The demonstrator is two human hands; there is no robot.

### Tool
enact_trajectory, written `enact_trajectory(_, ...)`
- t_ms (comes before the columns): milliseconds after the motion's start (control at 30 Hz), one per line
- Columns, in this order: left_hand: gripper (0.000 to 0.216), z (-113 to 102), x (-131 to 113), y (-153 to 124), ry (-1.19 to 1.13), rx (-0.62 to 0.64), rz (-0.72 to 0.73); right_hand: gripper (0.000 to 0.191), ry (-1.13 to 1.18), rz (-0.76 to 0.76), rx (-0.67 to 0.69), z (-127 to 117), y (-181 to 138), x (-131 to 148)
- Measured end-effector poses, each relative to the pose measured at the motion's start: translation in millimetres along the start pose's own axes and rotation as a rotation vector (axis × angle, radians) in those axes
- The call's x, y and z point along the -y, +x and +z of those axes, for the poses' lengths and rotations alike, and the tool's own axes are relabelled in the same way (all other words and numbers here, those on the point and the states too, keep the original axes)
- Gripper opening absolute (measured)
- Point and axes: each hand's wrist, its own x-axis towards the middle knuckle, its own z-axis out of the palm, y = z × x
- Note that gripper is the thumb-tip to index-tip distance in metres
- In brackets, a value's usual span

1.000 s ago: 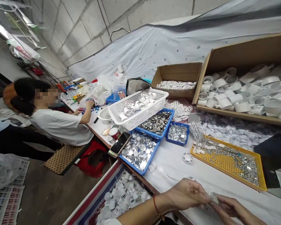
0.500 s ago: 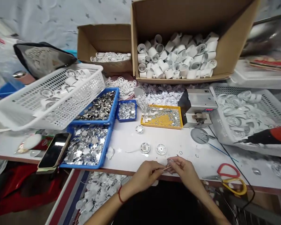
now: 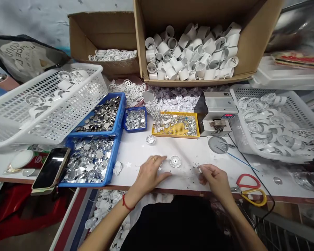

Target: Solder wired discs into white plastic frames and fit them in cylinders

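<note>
My left hand lies on the white tabletop with its fingers stretched over a small white round part, a ring on one finger. My right hand is pinched on the end of a thin cord or wire that runs toward the left hand. A white disc lies on the table between and just beyond the hands. Another small white spool sits further back near the yellow tray of metal chains.
Blue trays of shiny metal discs and a phone lie at left. White baskets, cardboard boxes of white parts, a small grey machine and red-yellow scissors surround the work spot.
My view swung from the left side of the bench to straight ahead. My hands were together pinching something; now they have moved apart, the left flat on the table.
</note>
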Motion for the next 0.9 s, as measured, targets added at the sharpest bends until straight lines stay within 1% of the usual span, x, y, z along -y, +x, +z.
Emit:
enact_trajectory(33, 0.061, 0, -2, 13, 0.124, -0.036, 0.05, 0.043, -0.003, -0.041, -0.054, -2, 3, 5)
enact_trajectory(67, 0.065, 2, -4, 26, 0.196, -0.018, 0.097, 0.041, -0.005, -0.079, -0.098, -3, 4, 10)
enact_trajectory(133, 0.057, 8, -8, 45, 0.218, 0.058, 0.162, 0.037, -0.01, -0.144, -0.174, -4, 4, 21)
enact_trajectory(200, 0.048, 10, -8, 49, 0.176, 0.084, 0.19, 0.033, -0.014, -0.187, -0.262, -6, 0, 31)
enact_trajectory(233, 0.046, 8, -7, 45, 0.088, 0.075, 0.192, 0.031, -0.005, -0.202, -0.304, -8, -3, 35)
enact_trajectory(267, 0.046, 6, -5, 39, -0.057, 0.062, 0.189, 0.029, 0.012, -0.216, -0.332, -9, -7, 39)
enact_trajectory(300, 0.048, 3, -3, 31, -0.252, 0.044, 0.179, 0.027, 0.033, -0.232, -0.343, -10, -9, 43)
enact_trajectory(367, 0.052, -2, -1, 14, -0.661, 0.001, 0.139, 0.025, 0.062, -0.273, -0.307, -7, -12, 51)
enact_trajectory(400, 0.052, -3, -1, 7, -0.806, -0.03, 0.119, 0.024, 0.063, -0.298, -0.27, -4, -12, 54)
enact_trajectory(467, 0.051, -2, -3, -3, -0.904, -0.103, 0.097, 0.022, 0.045, -0.349, -0.205, 5, -10, 60)
enact_trajectory(533, 0.048, 0, -5, -7, -0.894, -0.19, 0.087, 0.018, 0.033, -0.401, -0.187, 15, -9, 63)
enact_trajectory(600, 0.046, 3, -7, -9, -0.868, -0.269, 0.07, 0.013, 0.027, -0.457, -0.196, 23, -8, 63)
enact_trajectory(733, 0.049, 8, -8, -11, -0.76, -0.414, -0.002, 0.007, 0.004, -0.578, -0.222, 32, -9, 58)
enact_trajectory(800, 0.053, 9, -9, -11, -0.691, -0.436, -0.036, 0.007, -0.01, -0.618, -0.223, 35, -8, 55)
enact_trajectory(900, 0.054, 10, -10, -10, -0.626, -0.428, -0.073, 0.007, -0.051, -0.648, -0.211, 38, -6, 53)
